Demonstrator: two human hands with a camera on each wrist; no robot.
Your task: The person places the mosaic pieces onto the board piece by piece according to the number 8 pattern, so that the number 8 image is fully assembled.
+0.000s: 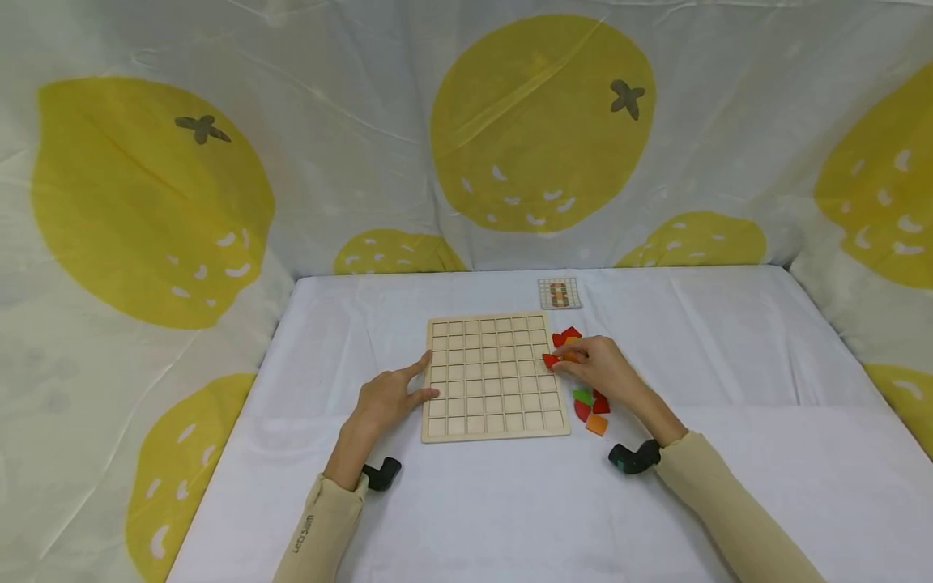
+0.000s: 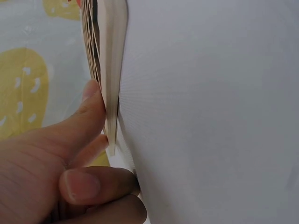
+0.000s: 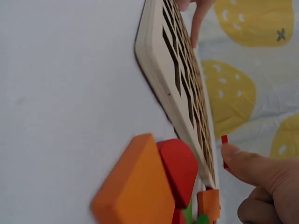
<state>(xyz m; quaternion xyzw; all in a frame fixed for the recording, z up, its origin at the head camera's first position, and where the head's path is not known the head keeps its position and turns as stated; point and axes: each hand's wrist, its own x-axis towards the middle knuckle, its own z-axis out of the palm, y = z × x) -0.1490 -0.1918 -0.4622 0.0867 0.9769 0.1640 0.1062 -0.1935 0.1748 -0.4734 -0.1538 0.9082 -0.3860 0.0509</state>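
A pale wooden board (image 1: pixel 474 376) with a grid of square recesses lies flat on the white cloth. My left hand (image 1: pixel 385 398) rests at its left edge, thumb and index finger spread out; in the left wrist view the thumb (image 2: pixel 91 100) presses on the rim while other fingers bend below. Between thumb and index finger, my right hand (image 1: pixel 608 368) pinches a small red block (image 1: pixel 550 361) over the board's right edge. Loose blocks lie close under and beside that hand: an orange square (image 1: pixel 597 424), a red rounded one (image 1: pixel 582 411) and a green one (image 1: pixel 583 397).
A small card (image 1: pixel 559 294) with a coloured grid pattern lies behind the board's far right corner. More red and orange blocks (image 1: pixel 572 332) sit beyond the right hand. Lemon-printed cloth (image 1: pixel 350 162) hangs behind and at both sides of the table.
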